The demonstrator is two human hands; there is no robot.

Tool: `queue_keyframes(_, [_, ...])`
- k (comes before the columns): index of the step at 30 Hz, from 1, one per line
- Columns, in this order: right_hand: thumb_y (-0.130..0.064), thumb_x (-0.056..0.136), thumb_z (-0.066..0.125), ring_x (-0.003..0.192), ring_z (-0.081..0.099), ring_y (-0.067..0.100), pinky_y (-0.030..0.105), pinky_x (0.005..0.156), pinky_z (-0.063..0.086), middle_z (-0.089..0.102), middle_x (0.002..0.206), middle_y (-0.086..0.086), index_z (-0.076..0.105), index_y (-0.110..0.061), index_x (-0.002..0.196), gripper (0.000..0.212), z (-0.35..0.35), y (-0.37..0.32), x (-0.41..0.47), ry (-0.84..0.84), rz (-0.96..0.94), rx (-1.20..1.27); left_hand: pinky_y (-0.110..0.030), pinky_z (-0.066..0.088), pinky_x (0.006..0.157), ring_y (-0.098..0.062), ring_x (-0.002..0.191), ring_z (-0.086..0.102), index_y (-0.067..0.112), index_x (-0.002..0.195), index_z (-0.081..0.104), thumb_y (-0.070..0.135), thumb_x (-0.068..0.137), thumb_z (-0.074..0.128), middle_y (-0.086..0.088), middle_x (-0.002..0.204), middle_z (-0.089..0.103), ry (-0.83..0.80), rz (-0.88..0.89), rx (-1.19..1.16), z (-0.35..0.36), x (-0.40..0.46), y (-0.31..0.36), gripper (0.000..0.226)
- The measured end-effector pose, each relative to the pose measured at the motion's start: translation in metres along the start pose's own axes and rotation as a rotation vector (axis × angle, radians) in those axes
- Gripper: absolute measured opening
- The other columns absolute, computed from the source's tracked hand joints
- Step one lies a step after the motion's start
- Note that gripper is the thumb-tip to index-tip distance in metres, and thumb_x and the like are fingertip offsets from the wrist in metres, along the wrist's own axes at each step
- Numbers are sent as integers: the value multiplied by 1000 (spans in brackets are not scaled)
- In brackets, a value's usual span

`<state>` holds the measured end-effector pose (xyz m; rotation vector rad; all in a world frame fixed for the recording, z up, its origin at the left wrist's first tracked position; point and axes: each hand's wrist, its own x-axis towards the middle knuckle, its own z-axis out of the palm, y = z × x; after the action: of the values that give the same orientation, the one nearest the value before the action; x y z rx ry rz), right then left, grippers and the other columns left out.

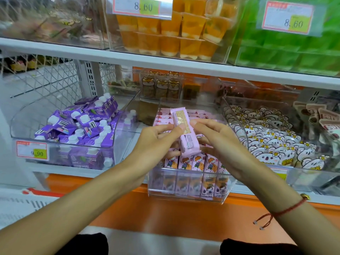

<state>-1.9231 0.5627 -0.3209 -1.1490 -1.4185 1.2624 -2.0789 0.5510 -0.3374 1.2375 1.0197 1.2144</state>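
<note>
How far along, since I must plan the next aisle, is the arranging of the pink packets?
Done: a row of pink packets stands upright at the front of the clear bin, others lie behind. In hand: left hand and right hand pinch one pink packet above it. Left: probably setting that packet in.

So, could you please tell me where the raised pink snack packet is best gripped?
Grip the pink snack packet across its long edges at mid-length, from either side, as the left hand and right hand do: it is a slim bar held nearly upright, and its crimped ends look flimsy.
</note>
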Motion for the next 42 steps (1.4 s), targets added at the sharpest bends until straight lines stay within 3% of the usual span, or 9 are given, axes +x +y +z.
queue_keyframes(6, [-16,97,52,101,65,20,28,87,53,62,109,7,51,-34,127,36,-4,-1,-1,-84,-205,-62,-11,53,77,0,97,68,37,123,54,18,92,61,9,108,73,-65,144,113,-6,4,0,37])
queue_keyframes(9, [-14,92,59,99,61,10,25,87,50,57,113,2,50,-34,121,36,-5,-2,-7,-97,-369,-164,-13,45,98,1,116,58,26,132,51,8,91,60,7,127,62,-85,266,178,-10,3,2,45])
queue_keyframes(13, [-9,88,64,92,56,1,19,81,49,56,104,-9,53,-33,111,35,-5,-2,-10,-91,-459,-183,-16,41,103,-1,122,54,15,133,50,-2,91,56,7,131,59,-108,344,208,-10,1,3,45])
queue_keyframes(18, [-17,87,65,93,58,4,22,84,51,57,107,-4,56,-31,119,36,-4,-3,-10,-63,-454,-200,-23,44,104,-3,120,56,17,131,52,5,91,58,5,129,61,-97,324,175,-11,-1,5,42])
queue_keyframes(21, [-30,78,69,99,61,6,25,88,52,61,111,-3,53,-33,125,50,-4,-5,-11,-34,-441,-182,-24,54,88,-8,107,66,18,128,52,16,87,63,2,119,68,-17,292,37,-13,0,9,42])
queue_keyframes(24, [-22,81,70,100,63,5,24,84,54,63,112,-4,56,-27,120,42,-1,-5,-12,-31,-424,-152,-19,56,73,-10,98,70,17,121,54,29,77,69,2,107,73,71,276,-52,-14,2,12,48])
queue_keyframes(30, [-21,88,63,100,66,15,25,87,53,71,107,0,67,-25,105,17,-1,-4,-6,37,-264,38,-18,53,86,4,105,63,35,135,37,18,76,73,28,110,64,92,342,-54,-21,4,14,71])
queue_keyframes(35, [-28,94,56,85,68,9,22,82,55,74,96,0,70,-14,107,23,-6,-2,-1,85,-85,257,-20,53,86,-2,111,62,30,136,44,5,88,63,19,116,64,-21,413,96,-20,-1,14,57])
queue_keyframes(42, [-24,81,70,78,66,11,18,75,53,70,95,-3,59,-9,123,46,0,-4,2,77,-109,359,-34,58,83,-8,89,70,28,113,59,35,77,71,15,97,70,227,430,143,-22,2,17,39])
